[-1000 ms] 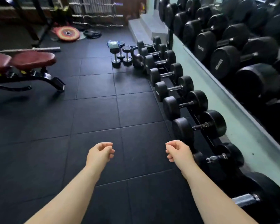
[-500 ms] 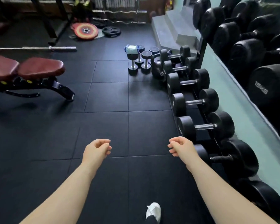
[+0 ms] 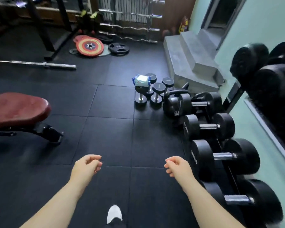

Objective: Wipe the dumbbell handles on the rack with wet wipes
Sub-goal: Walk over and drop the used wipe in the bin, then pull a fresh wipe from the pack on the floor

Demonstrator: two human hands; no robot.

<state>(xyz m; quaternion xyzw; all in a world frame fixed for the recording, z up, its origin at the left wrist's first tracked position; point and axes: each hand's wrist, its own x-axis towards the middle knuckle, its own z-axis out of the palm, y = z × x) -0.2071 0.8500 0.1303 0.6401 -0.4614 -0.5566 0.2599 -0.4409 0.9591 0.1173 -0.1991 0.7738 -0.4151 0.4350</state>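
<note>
Black rubber-tiled floor (image 3: 105, 129) fills most of the view. Along its right edge, by the pale green wall, runs a low rack of black round-headed dumbbells (image 3: 201, 157) lying on their sides, so that the bare steel handles (image 3: 224, 156) face up into the aisle and can be reached from above. None has a wipe on it, so the wiping is judged not yet begun. Maroon padded bench (image 3: 18, 109) stands at far left, well apart from the rack. Black kettlebell (image 3: 173, 104) sits on the floor at the rack's far end. Just beyond it is a cluster of small chrome-stemmed dumbbells (image 3: 158, 91) stood on end, their flat upper heads serving as a shelf. Left hand (image 3: 85, 167) and right hand (image 3: 179, 167) hang forward over the floor with fingers loosely curled. Both palms are empty and neither hand touches anything. The right hand is near the closest dumbbells but apart from them. White-and-blue soft pack of wet wipes (image 3: 141, 80) lies flat on top of the leftmost upright dumbbell, well ahead of both hands and probably parked there off the floor. Judged step: approach to fetch the pack.
</note>
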